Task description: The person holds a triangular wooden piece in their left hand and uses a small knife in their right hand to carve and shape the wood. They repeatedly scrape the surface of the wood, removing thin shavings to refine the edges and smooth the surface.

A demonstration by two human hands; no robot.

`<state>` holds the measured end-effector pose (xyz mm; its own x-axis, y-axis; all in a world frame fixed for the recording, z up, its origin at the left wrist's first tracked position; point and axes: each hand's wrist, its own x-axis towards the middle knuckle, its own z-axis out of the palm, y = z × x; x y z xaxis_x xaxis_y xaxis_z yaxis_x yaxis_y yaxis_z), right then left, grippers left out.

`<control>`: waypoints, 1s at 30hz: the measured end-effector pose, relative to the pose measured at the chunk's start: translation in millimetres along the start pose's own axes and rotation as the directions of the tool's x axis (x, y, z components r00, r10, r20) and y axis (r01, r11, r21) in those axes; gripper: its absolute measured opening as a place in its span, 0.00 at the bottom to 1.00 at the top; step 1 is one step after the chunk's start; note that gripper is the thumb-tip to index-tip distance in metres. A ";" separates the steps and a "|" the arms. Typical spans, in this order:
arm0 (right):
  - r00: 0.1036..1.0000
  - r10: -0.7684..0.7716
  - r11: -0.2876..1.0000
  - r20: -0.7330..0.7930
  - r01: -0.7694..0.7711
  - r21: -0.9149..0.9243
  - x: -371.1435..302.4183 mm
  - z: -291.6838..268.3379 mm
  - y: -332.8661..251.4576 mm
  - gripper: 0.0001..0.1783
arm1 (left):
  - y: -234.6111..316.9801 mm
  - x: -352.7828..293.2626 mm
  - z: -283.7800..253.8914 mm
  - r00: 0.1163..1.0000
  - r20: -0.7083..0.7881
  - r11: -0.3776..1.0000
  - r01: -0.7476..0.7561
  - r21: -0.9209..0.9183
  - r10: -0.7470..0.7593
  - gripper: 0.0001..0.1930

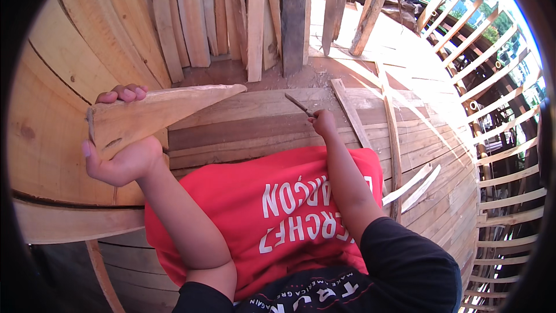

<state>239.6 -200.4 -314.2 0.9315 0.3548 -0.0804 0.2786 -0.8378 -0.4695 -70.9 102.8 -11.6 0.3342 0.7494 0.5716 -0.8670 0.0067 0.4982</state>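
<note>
My left hand (130, 153) grips a tapered, wedge-shaped wooden board (153, 110) at its wide end. The fingers curl over the top edge, while the thumb presses by the end face. The board's narrow tip points right, and a short dark mark shows near its lower edge. Away to the right, my right hand (323, 123) is closed around a slim, knife-like tool (298, 104), whose dark, narrow blade points up and left, apart from the board. How its handle looks is hidden by the fingers.
Light wooden planks (52, 75) form the wall at left. Upright boards (191, 17) lean at the back. Thin strips (351, 111) lie across the planked floor (417, 220), along with pale offcuts (418, 188). A red cloth (231, 197) covers my lap. Slatted railing (504, 203) curves along the right.
</note>
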 end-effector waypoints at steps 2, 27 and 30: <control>0.948 -0.317 0.942 0.032 0.310 0.128 -5.4 4.1 1.7 0.15 | -1.5 0.4 1.6 1.000 -0.018 1.000 0.001 -0.011 -0.001 0.33; 0.986 0.077 0.993 -0.149 -0.089 -0.080 -1.5 59.4 -50.3 0.25 | -6.5 -1.1 15.1 0.985 -0.169 0.998 -0.006 0.064 0.017 0.31; 0.978 -0.205 0.977 -0.030 0.202 -0.073 -17.4 48.4 -79.1 0.26 | -5.8 0.7 9.1 0.982 -0.187 0.996 -0.022 0.082 0.037 0.31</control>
<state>190.0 -120.3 -318.2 0.8614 0.5060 0.0439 0.4773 -0.7769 -0.4106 -62.3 97.2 -8.1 0.2264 0.8598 0.4577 -0.8410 -0.0645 0.5372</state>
